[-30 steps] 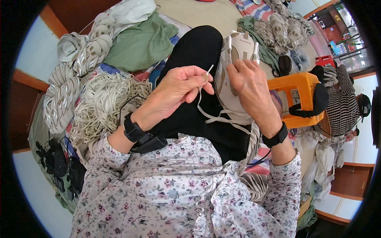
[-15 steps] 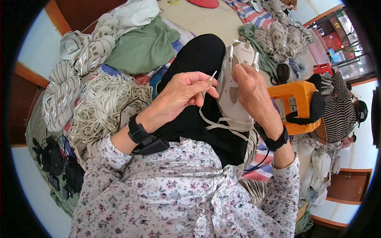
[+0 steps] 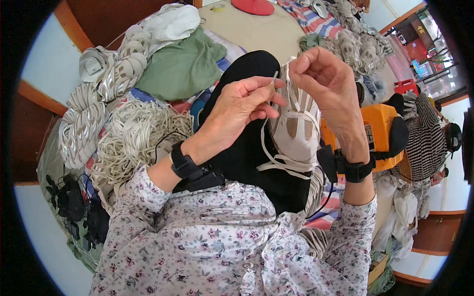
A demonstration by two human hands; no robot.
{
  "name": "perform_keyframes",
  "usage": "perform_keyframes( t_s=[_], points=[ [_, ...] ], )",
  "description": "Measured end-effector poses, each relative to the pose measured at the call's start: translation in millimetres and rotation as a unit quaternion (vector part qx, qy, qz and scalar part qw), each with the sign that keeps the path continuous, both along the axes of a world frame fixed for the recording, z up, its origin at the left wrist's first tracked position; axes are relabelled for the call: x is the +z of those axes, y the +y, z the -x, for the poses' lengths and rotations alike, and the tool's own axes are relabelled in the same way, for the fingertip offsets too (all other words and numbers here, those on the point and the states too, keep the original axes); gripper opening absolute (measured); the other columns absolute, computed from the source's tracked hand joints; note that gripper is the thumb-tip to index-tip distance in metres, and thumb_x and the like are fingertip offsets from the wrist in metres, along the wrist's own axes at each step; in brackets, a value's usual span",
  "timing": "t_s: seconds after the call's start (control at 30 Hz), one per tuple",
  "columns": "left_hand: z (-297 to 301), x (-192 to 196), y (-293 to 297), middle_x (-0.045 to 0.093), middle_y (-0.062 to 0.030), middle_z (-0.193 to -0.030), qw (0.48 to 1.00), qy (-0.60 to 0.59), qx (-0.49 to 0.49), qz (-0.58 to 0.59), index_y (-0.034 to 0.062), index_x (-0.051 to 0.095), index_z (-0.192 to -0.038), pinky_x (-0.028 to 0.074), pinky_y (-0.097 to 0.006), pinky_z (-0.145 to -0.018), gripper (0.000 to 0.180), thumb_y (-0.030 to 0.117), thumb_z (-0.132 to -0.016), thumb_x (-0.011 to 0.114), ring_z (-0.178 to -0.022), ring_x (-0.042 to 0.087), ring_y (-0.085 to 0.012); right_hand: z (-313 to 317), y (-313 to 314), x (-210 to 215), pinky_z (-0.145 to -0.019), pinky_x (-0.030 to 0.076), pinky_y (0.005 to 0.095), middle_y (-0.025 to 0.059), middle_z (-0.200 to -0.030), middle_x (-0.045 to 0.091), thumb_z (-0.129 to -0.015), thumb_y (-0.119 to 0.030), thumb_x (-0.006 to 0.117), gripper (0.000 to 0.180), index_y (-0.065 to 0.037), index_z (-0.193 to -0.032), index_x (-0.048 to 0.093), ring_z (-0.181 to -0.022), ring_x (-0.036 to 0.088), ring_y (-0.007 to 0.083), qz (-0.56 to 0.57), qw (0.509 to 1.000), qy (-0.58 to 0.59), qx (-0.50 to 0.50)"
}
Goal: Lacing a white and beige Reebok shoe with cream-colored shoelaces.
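Observation:
A beige and white mesh shoe (image 3: 295,129) rests on my black-trousered lap. A flat off-white shoelace (image 3: 284,165) runs across its toe in loose loops. My left hand (image 3: 242,106) is beside the shoe, pinching one end of the lace, whose thin tip pokes up past the fingers. Over the far part of the shoe is my right hand (image 3: 323,81), raised, with thumb and fingers closed together. A white strand of lace runs from the shoe up to its fingertips. The hand hides part of the shoe's far end.
A big tangle of off-white laces (image 3: 136,140) lies at my left, with stacked shoe uppers (image 3: 81,130) beyond it. A green cloth (image 3: 180,66) lies ahead. An orange stool (image 3: 382,130) stands at my right, and more uppers (image 3: 363,52) lie far right.
My right hand has lifted off the shoe and come up nearer. White lace now shows more clearly along the shoe's opening. My left hand keeps its pinch.

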State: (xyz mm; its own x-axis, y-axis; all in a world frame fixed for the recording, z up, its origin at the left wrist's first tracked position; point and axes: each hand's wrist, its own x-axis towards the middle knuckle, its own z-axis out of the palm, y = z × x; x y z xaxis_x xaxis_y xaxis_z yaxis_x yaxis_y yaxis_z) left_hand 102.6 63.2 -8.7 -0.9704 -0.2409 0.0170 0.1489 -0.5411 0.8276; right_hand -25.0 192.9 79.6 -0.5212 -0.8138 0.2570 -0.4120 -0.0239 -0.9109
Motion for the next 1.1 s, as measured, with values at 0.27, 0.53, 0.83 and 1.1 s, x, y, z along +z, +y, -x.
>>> perform_keyframes(
  t_s=[0.27, 0.53, 0.83, 1.1],
  points=[
    [13.1, 9.7, 10.3, 0.069, -0.0037, -0.096, 0.999, 0.015, -0.033, -0.009, 0.0028, 0.062, -0.117, 0.050, -0.015, -0.070, 0.031, 0.028, -0.100, 0.058, -0.078, 0.064, -0.0048, 12.7, 4.6, -15.8, -0.076, 0.050, 0.0238, 0.0023, -0.091, 0.064, -0.088, 0.000, 0.066, 0.009, -0.003, -0.089, 0.058, -0.081, 0.060, 0.0091, 0.050, 0.993, -0.105, -0.005],
    [19.1, 5.8, 15.5, 0.068, -0.0023, -0.090, 1.000, 0.011, -0.022, 0.014, 0.0029, 0.065, -0.106, 0.050, -0.015, -0.068, 0.027, 0.027, -0.100, 0.058, -0.077, 0.064, -0.0050, 14.8, 11.1, -25.3, -0.076, 0.048, 0.0240, 0.0017, -0.090, 0.064, -0.087, 0.000, 0.067, 0.008, -0.003, -0.091, 0.060, -0.080, 0.059, 0.0090, 0.063, 0.988, -0.143, 0.011],
    [20.6, 3.5, 16.2, 0.068, -0.0038, -0.086, 0.998, -0.012, -0.006, 0.066, 0.0012, 0.065, -0.103, 0.051, -0.018, -0.065, 0.027, 0.026, -0.100, 0.057, -0.072, 0.064, -0.0065, 14.3, 39.4, -33.3, -0.074, 0.045, 0.0210, -0.0003, -0.094, 0.067, -0.091, -0.009, 0.068, 0.017, 0.000, -0.105, 0.069, -0.081, 0.057, 0.0052, 0.005, 0.991, -0.124, -0.051],
    [22.5, 6.5, 23.1, 0.069, -0.0042, -0.082, 0.996, -0.011, -0.018, 0.092, 0.0022, 0.065, -0.099, 0.051, -0.018, -0.062, 0.025, 0.027, -0.099, 0.058, -0.068, 0.065, -0.0068, 8.1, 31.4, -44.7, -0.069, 0.048, 0.0214, 0.0014, -0.083, 0.068, -0.090, -0.012, 0.070, 0.015, 0.001, -0.097, 0.071, -0.075, 0.059, 0.0069, 0.022, 0.986, -0.157, -0.057]
  ],
)
